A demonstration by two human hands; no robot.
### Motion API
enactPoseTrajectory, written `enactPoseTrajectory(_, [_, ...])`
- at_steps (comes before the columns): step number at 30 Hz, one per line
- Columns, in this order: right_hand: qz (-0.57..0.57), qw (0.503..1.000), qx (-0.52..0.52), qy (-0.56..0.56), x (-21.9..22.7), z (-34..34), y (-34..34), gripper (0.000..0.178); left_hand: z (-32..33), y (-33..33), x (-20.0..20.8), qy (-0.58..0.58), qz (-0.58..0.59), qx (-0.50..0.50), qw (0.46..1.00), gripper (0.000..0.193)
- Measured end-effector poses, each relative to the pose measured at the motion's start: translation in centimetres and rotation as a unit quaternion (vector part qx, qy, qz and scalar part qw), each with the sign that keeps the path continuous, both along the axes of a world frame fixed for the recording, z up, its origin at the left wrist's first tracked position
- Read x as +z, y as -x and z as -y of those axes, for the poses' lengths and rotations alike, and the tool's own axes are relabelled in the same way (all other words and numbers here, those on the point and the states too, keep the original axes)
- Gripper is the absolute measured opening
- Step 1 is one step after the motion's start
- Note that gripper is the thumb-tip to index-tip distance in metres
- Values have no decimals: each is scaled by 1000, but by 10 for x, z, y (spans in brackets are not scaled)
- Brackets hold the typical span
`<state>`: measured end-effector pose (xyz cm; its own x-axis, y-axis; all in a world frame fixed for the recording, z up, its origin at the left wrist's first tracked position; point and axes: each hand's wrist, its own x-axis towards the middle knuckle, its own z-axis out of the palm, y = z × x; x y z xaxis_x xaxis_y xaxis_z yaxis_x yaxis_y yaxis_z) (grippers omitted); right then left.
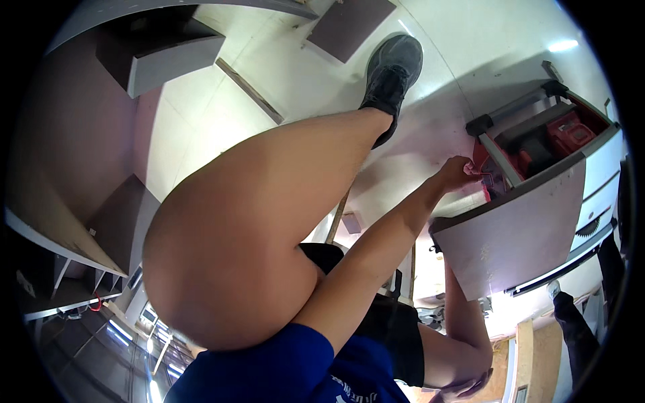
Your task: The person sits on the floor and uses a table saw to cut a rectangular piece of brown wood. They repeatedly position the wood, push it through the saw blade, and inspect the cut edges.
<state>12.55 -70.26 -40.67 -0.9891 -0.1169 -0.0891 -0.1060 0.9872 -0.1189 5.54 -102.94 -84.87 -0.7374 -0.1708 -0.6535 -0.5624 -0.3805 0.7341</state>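
My left arm stretches across my raised left knee to the right. My left hand (462, 173) is closed, its fingertips at a red-edged part of a table saw (507, 235). Whatever they pinch there is too small to make out. Red and black parts (570, 132) show inside the saw's grey frame, and a toothed round blade (589, 226) stands out of its light top on the right. Low in the view, my right hand (467, 386) lies over my bent right knee, fingers stretched out, partly cut off by the lower edge.
Grey boxy panels with compartments (67, 201) fill the left side. A flat grey board (351, 27) and a narrow strip (250, 91) lie on the pale floor around my black shoe (393, 67). Another person's dark-clad leg (574, 322) shows at the far right.
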Motion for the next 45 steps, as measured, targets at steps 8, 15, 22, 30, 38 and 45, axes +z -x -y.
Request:
enactPoseTrajectory(8, [28,999,-13,-10,0,3,14,51,-29,-11,0,-50,-5,42,998,26])
enactPoseTrajectory(15, [43,999,-10,-9,10,-1,22,55,-37,-5,9,-81,-3,75,994,30])
enactPoseTrajectory(22, [42,999,-2,-3,15,2,23,59,-12,20,51,97,187,32,977,85])
enactPoseTrajectory(30, [25,1000,-11,5,18,-4,8,62,-4,31,57,22,131,36,991,90])
enactPoseTrajectory(38, [12,1000,19,-9,14,-6,8,59,-20,31,43,91,72,103,988,100])
enactPoseTrajectory(45, [4,1000,-19,9,13,-9,1,60,-22,36,46,60,47,112,991,114])
